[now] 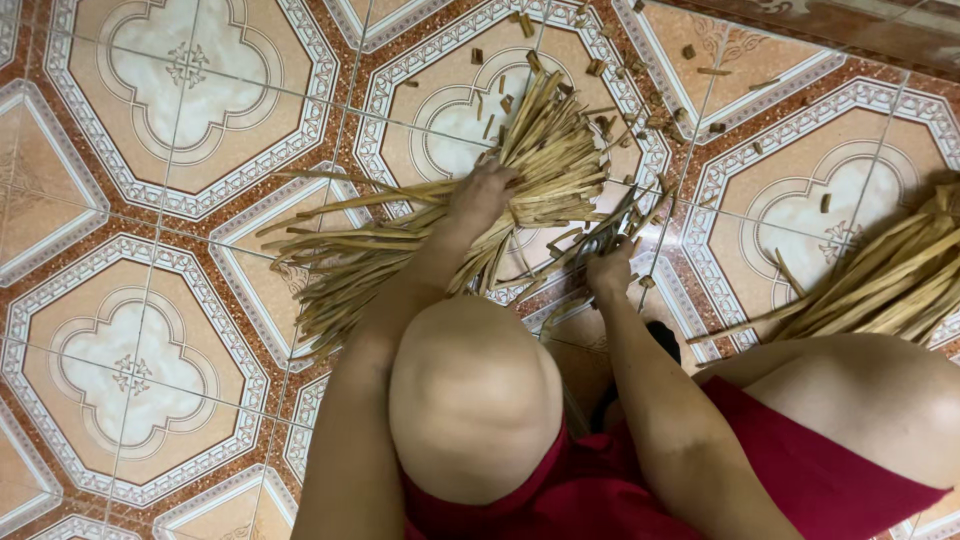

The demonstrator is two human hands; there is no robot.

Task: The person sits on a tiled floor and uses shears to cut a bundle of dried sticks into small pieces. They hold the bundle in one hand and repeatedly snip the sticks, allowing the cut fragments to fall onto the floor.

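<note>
On the patterned tile floor [150, 130], just ahead of the person's raised knee [472, 395], lay a big bundle of dry, straw-coloured strips [400, 245], fanned out so that its loose ends spread toward the left and its upper ends pointed up and to the right. The left hand [483, 192] rested on top of this bundle near its narrow middle, fingers curled down and pressed into the strips, gripping them together. The right hand [608, 270] sat just to the right of it, closed around a dark, thin tool [600, 238] whose exact kind could not be made out, its tip lying among the strips at the edge of the bundle. Both forearms reached forward from either side of the knee, and red cloth [590, 480] covered the lap below. Short cut-off pieces [600, 95] of the same material were scattered over the tiles beyond the bundle, mostly toward the upper right. A second heap of strips [890, 285] lay well apart at the right edge of the view, beside the other knee [880, 400]. The floor showed orange and cream tiles with white lobed shapes and speckled reddish borders.
</note>
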